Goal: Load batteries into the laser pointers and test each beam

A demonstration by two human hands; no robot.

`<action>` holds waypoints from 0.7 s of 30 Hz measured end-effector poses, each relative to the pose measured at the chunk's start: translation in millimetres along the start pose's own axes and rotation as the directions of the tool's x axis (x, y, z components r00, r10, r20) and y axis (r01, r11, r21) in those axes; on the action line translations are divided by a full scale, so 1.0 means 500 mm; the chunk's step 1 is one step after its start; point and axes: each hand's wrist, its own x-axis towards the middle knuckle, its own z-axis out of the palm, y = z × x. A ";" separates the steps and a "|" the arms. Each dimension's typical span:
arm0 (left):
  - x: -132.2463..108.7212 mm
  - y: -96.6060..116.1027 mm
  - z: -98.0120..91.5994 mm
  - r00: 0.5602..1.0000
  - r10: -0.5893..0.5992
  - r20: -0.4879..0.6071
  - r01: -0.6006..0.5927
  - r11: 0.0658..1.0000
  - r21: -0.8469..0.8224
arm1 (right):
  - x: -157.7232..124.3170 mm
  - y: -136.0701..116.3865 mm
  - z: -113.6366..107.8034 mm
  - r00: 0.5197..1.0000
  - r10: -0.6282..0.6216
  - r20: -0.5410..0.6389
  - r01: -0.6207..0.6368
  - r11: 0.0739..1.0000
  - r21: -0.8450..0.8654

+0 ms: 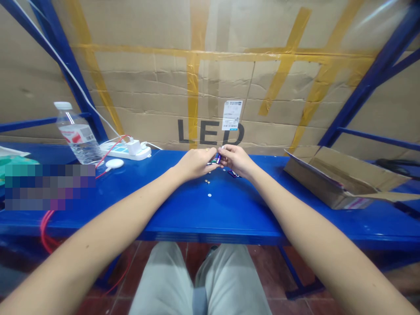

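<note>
My left hand (196, 162) and my right hand (239, 161) meet above the middle of the blue table (183, 210). Between their fingertips is a small shiny purple piece (218, 158), gripped from both sides. Fingers cover much of it, so its exact kind cannot be made out. On the tabletop below lie small silvery discs (207, 181), and a pale round disc (209, 195) sits closer to the front edge. Partly under my right hand rests a small purple loop-shaped item (233, 173).
An open cardboard box (315, 181) stands at the right. To the left are a water bottle (78, 135), a white power strip (131, 150), a white round puck (114, 164) and a red cable (46, 227). A large carton (157, 92) walls the back, between blue posts.
</note>
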 end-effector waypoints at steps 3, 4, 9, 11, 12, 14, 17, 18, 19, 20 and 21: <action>0.000 -0.003 0.002 1.000 -0.007 -0.008 0.007 1.000 0.001 | 0.001 -0.006 -0.003 0.998 -0.034 -0.053 0.035 0.999 0.003; 0.000 -0.004 0.002 1.000 -0.010 -0.015 0.010 1.000 0.007 | 0.001 -0.008 -0.003 0.996 -0.055 -0.076 0.056 0.998 0.011; -0.002 -0.006 0.004 0.998 -0.023 -0.059 0.026 0.998 0.051 | -0.005 -0.011 0.007 1.000 0.004 -0.017 -0.004 1.000 -0.029; -0.004 -0.004 0.005 0.998 -0.020 -0.066 0.025 0.997 0.067 | -0.007 -0.010 0.010 0.996 0.074 0.043 -0.071 0.996 -0.062; -0.004 -0.003 0.006 0.997 -0.018 -0.069 0.023 0.997 0.074 | -0.008 -0.010 0.011 0.995 0.087 0.052 -0.083 0.995 -0.063; -0.004 -0.002 0.007 0.997 -0.010 -0.081 0.017 0.997 0.082 | -0.008 -0.011 0.010 0.996 0.080 0.038 -0.079 0.996 -0.047; -0.003 -0.004 0.010 0.993 0.010 -0.117 -0.001 0.997 0.076 | -0.007 -0.014 0.006 0.997 0.079 0.002 -0.079 0.997 -0.009; -0.002 -0.005 0.011 0.992 0.018 -0.128 -0.009 0.997 0.073 | -0.006 -0.015 0.004 0.996 0.090 -0.006 -0.090 0.996 0.005; -0.002 -0.007 0.011 0.990 0.026 -0.138 -0.017 0.997 0.069 | -0.006 -0.017 0.003 0.994 0.105 -0.010 -0.105 0.994 0.021; -0.002 -0.008 0.012 0.989 0.034 -0.146 -0.024 0.998 0.066 | -0.005 -0.018 0.002 0.992 0.124 -0.014 -0.123 0.992 0.040; -0.002 -0.009 0.013 0.987 0.043 -0.154 -0.033 0.997 0.063 | -0.005 -0.019 0.002 0.989 0.146 -0.018 -0.145 0.988 0.059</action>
